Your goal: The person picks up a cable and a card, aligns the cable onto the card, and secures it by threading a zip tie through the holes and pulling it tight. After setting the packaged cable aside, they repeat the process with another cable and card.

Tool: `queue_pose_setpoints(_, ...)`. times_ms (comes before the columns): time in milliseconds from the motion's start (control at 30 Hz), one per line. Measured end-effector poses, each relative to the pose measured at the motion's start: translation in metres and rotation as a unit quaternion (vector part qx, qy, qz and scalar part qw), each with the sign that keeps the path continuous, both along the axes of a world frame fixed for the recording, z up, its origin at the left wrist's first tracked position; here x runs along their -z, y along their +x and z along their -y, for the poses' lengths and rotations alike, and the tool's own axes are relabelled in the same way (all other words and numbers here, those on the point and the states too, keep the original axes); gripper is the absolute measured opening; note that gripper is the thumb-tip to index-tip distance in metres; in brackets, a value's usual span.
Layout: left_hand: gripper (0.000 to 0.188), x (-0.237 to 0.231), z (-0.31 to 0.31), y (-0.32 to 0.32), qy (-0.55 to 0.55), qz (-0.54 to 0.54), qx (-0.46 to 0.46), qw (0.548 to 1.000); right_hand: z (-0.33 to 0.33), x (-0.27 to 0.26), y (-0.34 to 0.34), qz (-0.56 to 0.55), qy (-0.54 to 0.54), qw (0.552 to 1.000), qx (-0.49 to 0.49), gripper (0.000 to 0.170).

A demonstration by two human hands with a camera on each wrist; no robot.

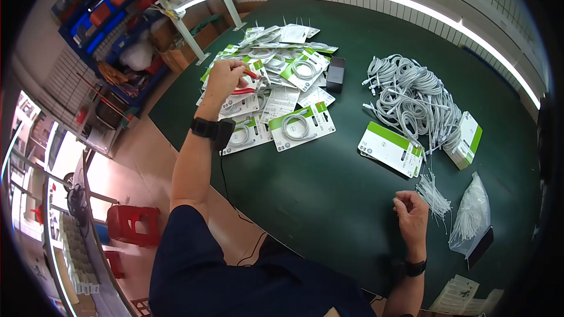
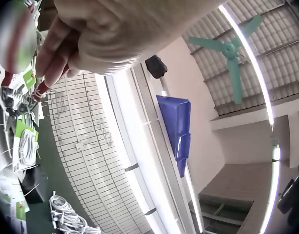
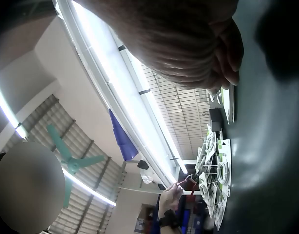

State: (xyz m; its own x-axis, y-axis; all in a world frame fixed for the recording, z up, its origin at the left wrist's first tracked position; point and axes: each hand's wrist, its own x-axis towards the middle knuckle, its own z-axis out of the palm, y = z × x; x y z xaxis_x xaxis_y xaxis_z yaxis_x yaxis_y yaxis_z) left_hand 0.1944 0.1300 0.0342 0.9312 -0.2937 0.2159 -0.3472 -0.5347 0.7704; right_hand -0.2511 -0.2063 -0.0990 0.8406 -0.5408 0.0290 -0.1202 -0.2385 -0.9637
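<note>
Over the pile of carded cables at the far left, my left hand holds red-handled cutting pliers. The pliers' head, also visible in the left wrist view, lies right over the cards. In front of the pile are a card with a coiled white cable and another beside it. My right hand is low over the table's near right side, its fingers loosely curled with nothing visible in them. Beside it lies a loose bunch of white cable ties.
A heap of white cables lies at the back right, with blank green-and-white cards in front and a card stack beside it. A black box stands by the pile. A bag of ties and a phone lie rightmost.
</note>
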Motion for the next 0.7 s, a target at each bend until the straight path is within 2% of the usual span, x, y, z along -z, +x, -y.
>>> queue_pose_setpoints(33, 0.024, -0.005, -0.005, -0.004, -0.001, -0.002, 0.000, 1.000, -0.001, 0.001, -0.001, 0.000, -0.002, 1.000, 0.001, 0.010)
queue_pose_setpoints(133, 0.024, -0.031, -0.003, -0.021, -0.083, 0.117, -0.012, 0.990, -0.006, 0.002, -0.005, -0.013, -0.007, 1.000, 0.004, 0.010)
queue_pose_setpoints(200, 0.023, -0.052, 0.000, -0.044, -0.127, 0.147, -0.043, 0.980, 0.000, 0.001, 0.001, 0.010, -0.028, 0.999, 0.028, 0.010)
queue_pose_setpoints(267, 0.017, -0.067, -0.003, -0.064, -0.174, 0.254, -0.038, 0.951, 0.000, 0.008, -0.002, 0.006, -0.030, 1.000, 0.003, 0.011)
queue_pose_setpoints(333, 0.016, -0.090, -0.002, -0.093, -0.219, 0.380, -0.029, 0.898, 0.000, 0.009, -0.003, 0.002, -0.036, 0.999, 0.007, 0.011)
queue_pose_setpoints(367, 0.016, -0.107, 0.003, -0.102, -0.228, 0.383, -0.025, 0.895, 0.000, 0.009, -0.003, -0.006, -0.033, 0.999, 0.005, 0.011)
queue_pose_setpoints(433, 0.015, -0.138, 0.016, -0.116, -0.234, 0.504, -0.010, 0.831, 0.001, 0.008, -0.003, -0.004, -0.037, 0.999, 0.002, 0.011)
queue_pose_setpoints(533, 0.015, -0.194, 0.048, -0.087, -0.223, 0.562, 0.024, 0.796, -0.002, 0.013, -0.001, -0.011, -0.020, 1.000, -0.008, 0.012)
queue_pose_setpoints(667, 0.019, -0.244, 0.131, -0.022, -0.200, 0.564, 0.091, 0.796, -0.004, 0.016, -0.002, -0.001, -0.042, 0.999, -0.020, 0.015)
queue_pose_setpoints(700, 0.019, -0.250, 0.152, 0.000, -0.177, 0.572, 0.082, 0.796, -0.003, 0.015, -0.003, 0.006, -0.045, 0.999, -0.013, 0.015)
